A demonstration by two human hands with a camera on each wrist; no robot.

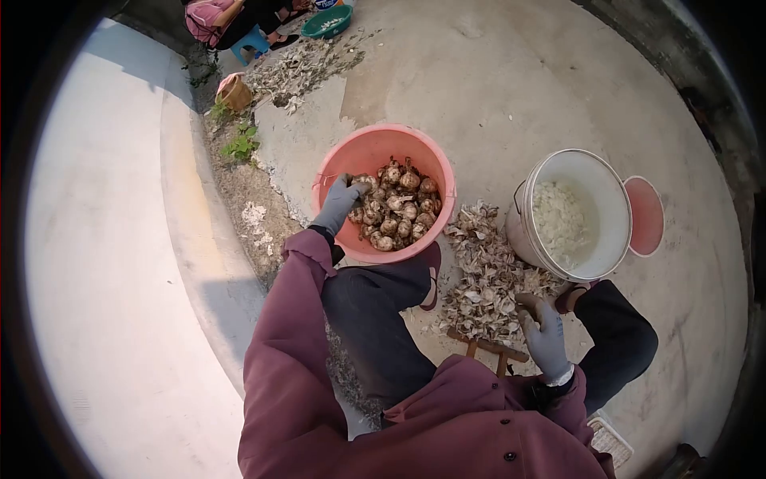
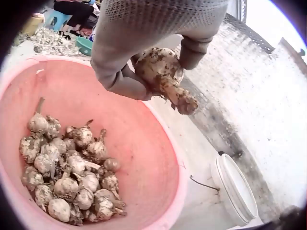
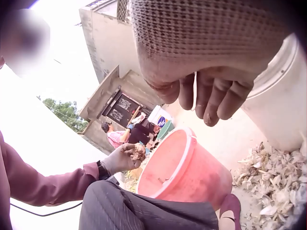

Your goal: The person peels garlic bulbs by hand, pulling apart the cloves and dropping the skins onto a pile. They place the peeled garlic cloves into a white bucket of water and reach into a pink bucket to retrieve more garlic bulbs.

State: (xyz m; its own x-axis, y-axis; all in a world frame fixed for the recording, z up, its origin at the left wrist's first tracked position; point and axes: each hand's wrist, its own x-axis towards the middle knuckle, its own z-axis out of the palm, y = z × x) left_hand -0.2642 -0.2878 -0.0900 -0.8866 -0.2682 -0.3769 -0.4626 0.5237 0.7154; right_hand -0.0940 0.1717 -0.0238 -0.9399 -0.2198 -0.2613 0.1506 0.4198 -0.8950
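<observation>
My gloved left hand (image 1: 338,204) is over the left side of a pink basin (image 1: 373,144). Thumb and fingers grip a soil-stained garlic bulb (image 2: 157,68), its stubby stem pointing down in the left wrist view. More garlic bulbs (image 1: 396,209), dirty and unpeeled, lie heaped inside the basin. On the other side, my gloved right hand (image 1: 547,339) hangs above a pile of garlic skins (image 1: 487,279), its fingers loosely bent. Nothing shows between those fingers (image 3: 221,93) in the right wrist view.
A white bucket (image 1: 520,227) holds pale peeled cloves (image 1: 558,214) in liquid, with a smaller pink container (image 1: 645,215) beside it. A small wooden stool (image 1: 488,345) stands between my legs. Farther off, a person (image 1: 239,22) sits near a green basin (image 1: 327,22).
</observation>
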